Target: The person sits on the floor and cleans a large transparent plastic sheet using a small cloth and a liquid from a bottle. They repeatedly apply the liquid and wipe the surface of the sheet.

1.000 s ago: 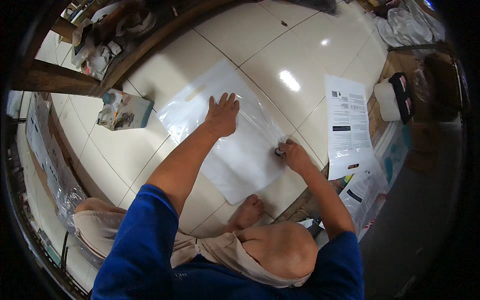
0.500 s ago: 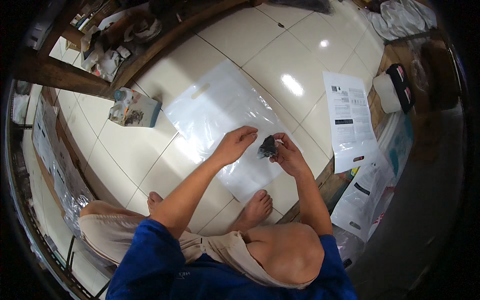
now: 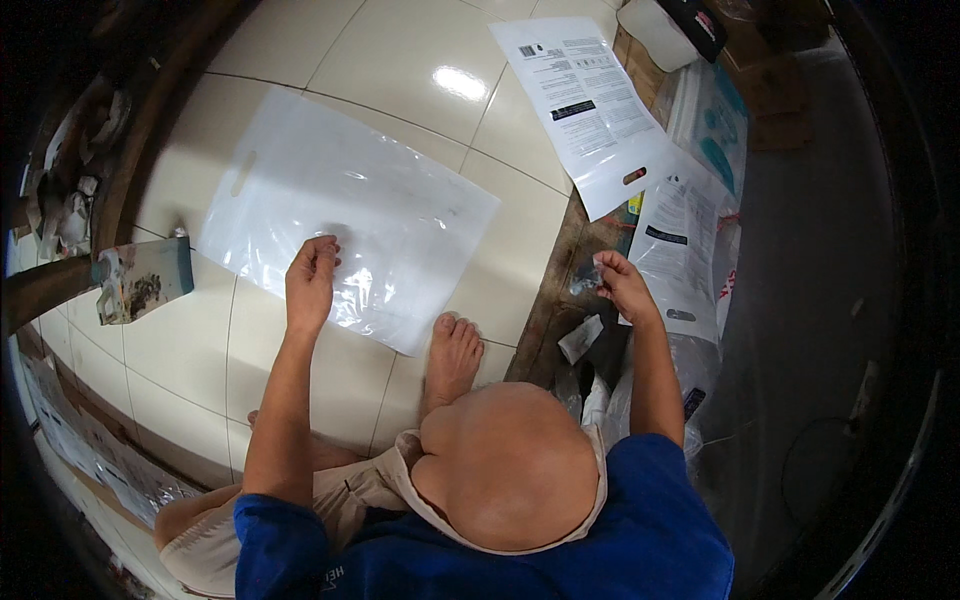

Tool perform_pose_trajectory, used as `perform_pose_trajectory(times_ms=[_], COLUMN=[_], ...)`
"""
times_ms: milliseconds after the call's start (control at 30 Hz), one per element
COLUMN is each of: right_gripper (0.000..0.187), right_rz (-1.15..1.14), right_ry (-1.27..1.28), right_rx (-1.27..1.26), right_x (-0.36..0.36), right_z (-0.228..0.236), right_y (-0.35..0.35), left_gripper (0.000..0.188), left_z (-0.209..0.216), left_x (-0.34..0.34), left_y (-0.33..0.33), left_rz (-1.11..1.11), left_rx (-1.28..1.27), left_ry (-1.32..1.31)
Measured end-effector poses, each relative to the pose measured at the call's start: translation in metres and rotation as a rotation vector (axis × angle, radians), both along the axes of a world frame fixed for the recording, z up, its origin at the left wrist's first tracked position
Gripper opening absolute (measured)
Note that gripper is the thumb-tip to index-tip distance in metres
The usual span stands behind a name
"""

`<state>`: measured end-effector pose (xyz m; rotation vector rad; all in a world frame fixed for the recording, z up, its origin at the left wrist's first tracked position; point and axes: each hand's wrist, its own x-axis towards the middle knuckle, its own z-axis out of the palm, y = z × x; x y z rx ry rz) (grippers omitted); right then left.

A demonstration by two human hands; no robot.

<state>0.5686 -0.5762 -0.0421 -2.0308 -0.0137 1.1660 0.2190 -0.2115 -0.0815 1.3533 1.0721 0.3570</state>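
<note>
A large white plastic bag (image 3: pixel 400 190) with a cut-out handle lies flat on the tiled floor in front of me. Over its near edge is my left hand (image 3: pixel 312 283), thumb and fingers pinched together; what they hold, if anything, is too small to make out. Off to the right, my right hand (image 3: pixel 628 288) pinches a small crumpled piece of clear plastic (image 3: pixel 584 279) above a wooden edge. Beside that hand lie white printed bags with handle holes, one (image 3: pixel 585 110) farther off and another (image 3: pixel 680 225) nearer.
A stained jug (image 3: pixel 145 283) stands at the left by a wooden beam (image 3: pixel 45 292). A white and black cap (image 3: pixel 660 30) sits at the far right. Crumpled clear plastic and a small white packet (image 3: pixel 581 338) lie near my bare knee. My foot (image 3: pixel 455 355) is close to the bag's corner.
My view has turned right. My hands have moved apart, the right one out over the wooden edge. The dark piece seen at my right fingers no longer shows; clear plastic is there now.
</note>
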Motion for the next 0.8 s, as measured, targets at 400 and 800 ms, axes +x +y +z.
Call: perform_pose_trajectory(times_ms=[400,800], right_gripper=[0.039,0.02], right_rz=[0.585,0.116], right_ry=[-0.643,-0.121], right_rx=[-0.707,0.174], right_x=[-0.043,-0.119], right_z=[-0.002,0.002], right_y=[-0.034,0.062], left_gripper=[0.027,0.023], left_z=[-0.003,0.001], left_x=[-0.022,-0.008], left_y=[0.012,-0.011], left_rz=[0.051,-0.133], left_rx=[0.052,0.267], left_ry=[0.035,0.086])
